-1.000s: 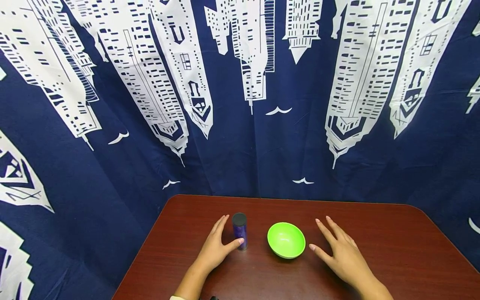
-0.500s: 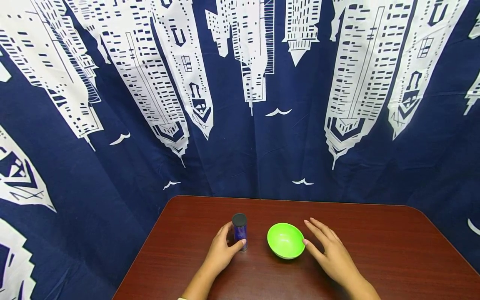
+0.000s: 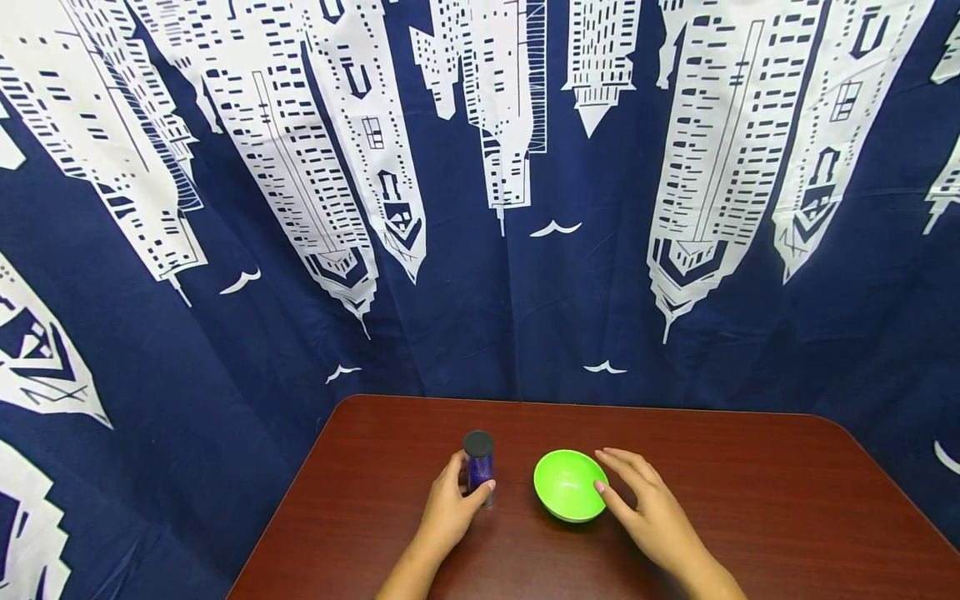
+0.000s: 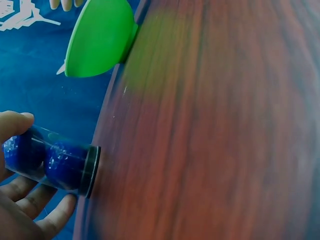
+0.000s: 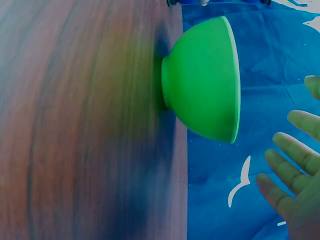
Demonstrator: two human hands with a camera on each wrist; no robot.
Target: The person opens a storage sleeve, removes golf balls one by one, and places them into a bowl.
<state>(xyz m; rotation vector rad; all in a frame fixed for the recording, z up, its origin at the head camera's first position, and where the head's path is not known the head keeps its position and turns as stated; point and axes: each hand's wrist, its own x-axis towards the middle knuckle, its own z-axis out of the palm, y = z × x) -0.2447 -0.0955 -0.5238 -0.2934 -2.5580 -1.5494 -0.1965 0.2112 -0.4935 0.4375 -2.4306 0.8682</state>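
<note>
A clear ball can (image 3: 481,472) with a dark lid stands upright on the table, and dark blue balls (image 4: 64,165) show through its wall in the left wrist view. My left hand (image 3: 447,507) holds it from the left, thumb on the near side and fingers curled behind. To the can's right sits a bright green bowl (image 3: 567,490), its hollow facing up. My right hand (image 3: 654,518) is at the bowl's right side, fingers spread and its thumb and fingertips overlapping the rim in the head view. In the right wrist view those fingers (image 5: 287,172) are apart from the bowl.
The reddish-brown wooden table (image 3: 765,492) has rounded far corners. Behind it hangs a dark blue cloth (image 3: 465,333) printed with white upside-down buildings and birds. A gap of bare wood separates the can from the bowl.
My left hand has moved right and closed round the ball can. My right hand has come left, from beside the bowl to its rim. Can and bowl stay in place.
</note>
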